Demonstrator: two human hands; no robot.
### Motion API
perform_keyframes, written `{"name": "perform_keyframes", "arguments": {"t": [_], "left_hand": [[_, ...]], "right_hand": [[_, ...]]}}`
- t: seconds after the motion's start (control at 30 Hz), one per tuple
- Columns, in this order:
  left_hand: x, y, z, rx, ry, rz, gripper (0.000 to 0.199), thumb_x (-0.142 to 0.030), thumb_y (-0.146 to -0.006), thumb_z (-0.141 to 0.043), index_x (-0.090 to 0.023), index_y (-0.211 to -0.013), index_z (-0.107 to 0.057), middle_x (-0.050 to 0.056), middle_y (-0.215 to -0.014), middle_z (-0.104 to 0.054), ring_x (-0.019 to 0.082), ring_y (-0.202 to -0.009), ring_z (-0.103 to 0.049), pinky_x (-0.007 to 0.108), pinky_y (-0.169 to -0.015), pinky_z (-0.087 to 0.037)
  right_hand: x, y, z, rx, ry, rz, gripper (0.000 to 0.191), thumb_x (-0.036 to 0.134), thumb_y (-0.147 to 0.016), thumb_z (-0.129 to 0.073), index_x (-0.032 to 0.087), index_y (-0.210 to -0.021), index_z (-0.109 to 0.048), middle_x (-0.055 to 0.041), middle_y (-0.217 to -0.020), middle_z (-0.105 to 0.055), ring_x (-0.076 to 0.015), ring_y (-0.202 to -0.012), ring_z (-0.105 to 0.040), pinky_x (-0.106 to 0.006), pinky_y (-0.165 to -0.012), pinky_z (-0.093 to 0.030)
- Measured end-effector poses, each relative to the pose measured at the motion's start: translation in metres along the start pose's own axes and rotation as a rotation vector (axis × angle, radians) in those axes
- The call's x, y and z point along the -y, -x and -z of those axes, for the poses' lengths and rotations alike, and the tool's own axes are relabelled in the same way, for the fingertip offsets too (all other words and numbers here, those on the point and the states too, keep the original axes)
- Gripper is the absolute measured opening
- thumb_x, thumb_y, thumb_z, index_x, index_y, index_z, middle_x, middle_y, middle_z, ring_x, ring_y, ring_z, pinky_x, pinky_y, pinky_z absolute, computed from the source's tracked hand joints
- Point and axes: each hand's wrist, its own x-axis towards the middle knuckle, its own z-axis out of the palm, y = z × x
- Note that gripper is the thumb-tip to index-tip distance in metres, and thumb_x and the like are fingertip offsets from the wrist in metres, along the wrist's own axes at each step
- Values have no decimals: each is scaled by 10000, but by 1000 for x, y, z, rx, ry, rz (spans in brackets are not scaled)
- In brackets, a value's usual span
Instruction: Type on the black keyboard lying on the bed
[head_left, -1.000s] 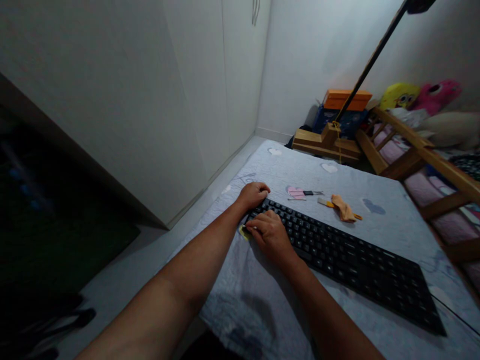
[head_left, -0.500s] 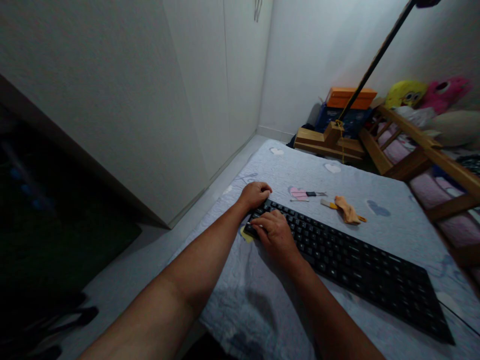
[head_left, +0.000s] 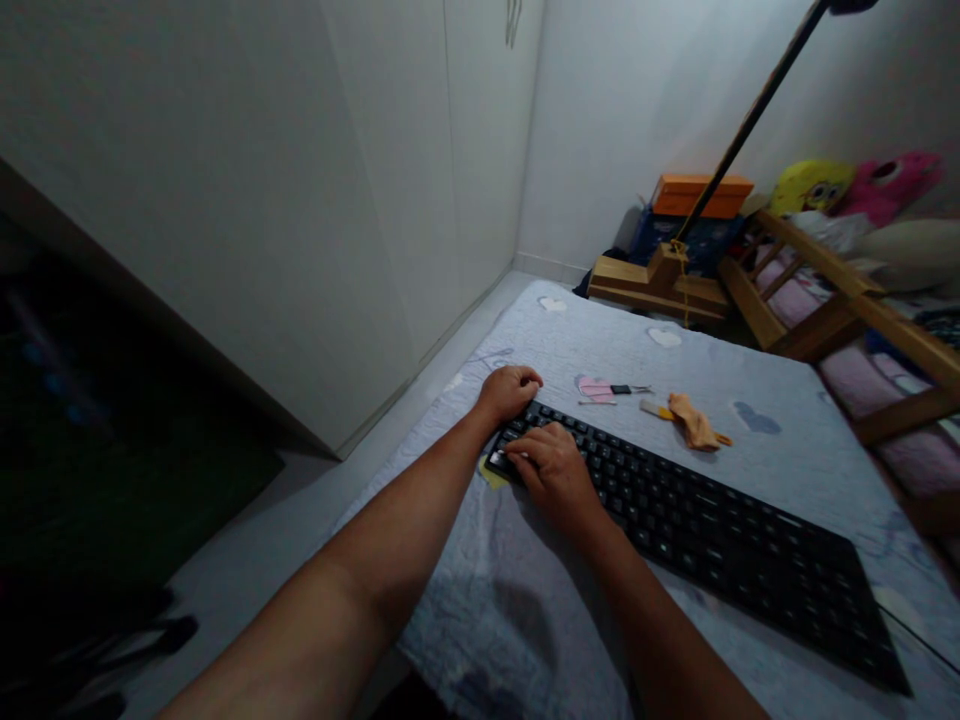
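Observation:
A long black keyboard (head_left: 712, 530) lies slanted on a pale blue cloth with heart prints (head_left: 525, 580). My left hand (head_left: 510, 390) rests at the keyboard's far left corner, its fingers curled round that edge. Over the left-end keys is my right hand (head_left: 551, 460), fingers bent and pressed together; whatever is between its fingertips, if anything, is too small to make out. Beyond the keyboard lie a black-handled tool (head_left: 621, 389), a thin white stick (head_left: 598, 402), a yellow-handled brush (head_left: 658, 409) and a crumpled orange cloth (head_left: 694, 422).
A pale cabinet (head_left: 375, 200) stands to the left. Behind the cloth-covered surface are a wooden stand (head_left: 652, 285) with a slanting pole, an orange box (head_left: 701, 196) and a wooden rail (head_left: 825, 265). A cable (head_left: 919, 632) runs from the keyboard's right end.
My right hand has shifted very slightly right over the keys, showing more of the keyboard's left corner. My left hand stays at the corner.

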Motion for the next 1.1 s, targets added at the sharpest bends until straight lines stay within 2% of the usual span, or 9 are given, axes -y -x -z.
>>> {"name": "perform_keyframes", "arguments": {"t": [0.43,0.63,0.73,1.1], "left_hand": [[-3,1,4,10,30,24,296,-199,-816,-586,-157,-982,-828,40,-838,-774,175,-772,-670,267,-764,-511],[3,0,3,25,178,33,349,-242,-852,-545,-147,-1077,-794,11,-725,-712,156,-688,-634,261,-707,-501],[6,0,1,15,248,35,381,-241,-861,-521,-158,-1138,-769,3,-731,-708,150,-685,-632,257,-709,-505],[11,-1,-1,16,326,39,377,-267,-872,-502,-157,-1121,-763,19,-768,-715,156,-725,-653,265,-721,-518]], "right_hand": [[3,-5,-4,1,1,-8,192,153,-967,-649,229,-929,-821,-54,-904,-776,-241,-884,-566,-389,-832,-409],[1,-6,-6,-5,-5,-8,214,182,-984,-622,232,-942,-825,-69,-922,-777,-242,-887,-572,-397,-841,-421],[0,-5,-7,-11,-15,-21,209,173,-978,-629,232,-939,-826,-68,-913,-775,-243,-894,-574,-394,-844,-427],[-1,-6,-6,-49,-1,-44,194,160,-975,-640,216,-984,-826,-71,-936,-783,-259,-910,-575,-410,-866,-436]]}}
